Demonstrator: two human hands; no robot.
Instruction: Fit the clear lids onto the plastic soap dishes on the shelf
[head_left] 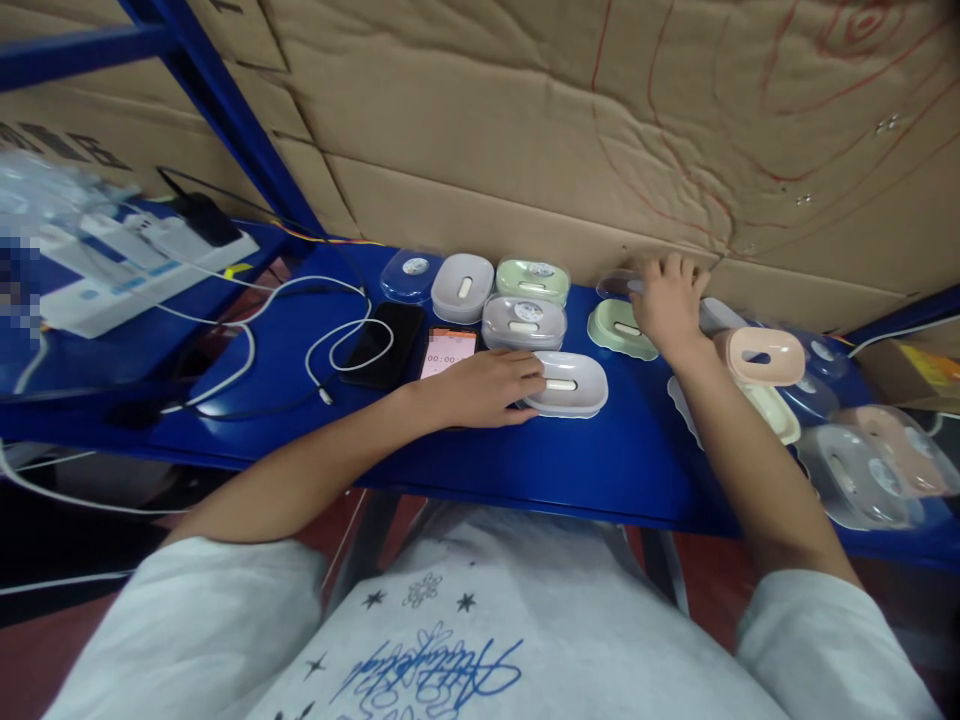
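Observation:
My left hand (504, 388) is closed on the left end of a pale grey soap box (581, 397), its thumb at the near edge and fingers on top. A white bar-shaped insert lies in that box's middle slot, and no lid covers it. Farther back, my right hand (670, 300) has its fingers curled over a clear lid (616, 284) by the cardboard; the hand hides much of the lid. Just below it sits a green soap box (619, 330) with a white insert. A peach slotted tray (772, 356) rests beside my right forearm.
Lidded soap boxes, one green (529, 280) and one grey (523, 325), stand behind my left hand. A lit phone (450, 348), a dark phone (386, 345) and white cables lie left. More boxes and lids (855, 480) crowd the right. A cardboard wall (480, 130) closes the back.

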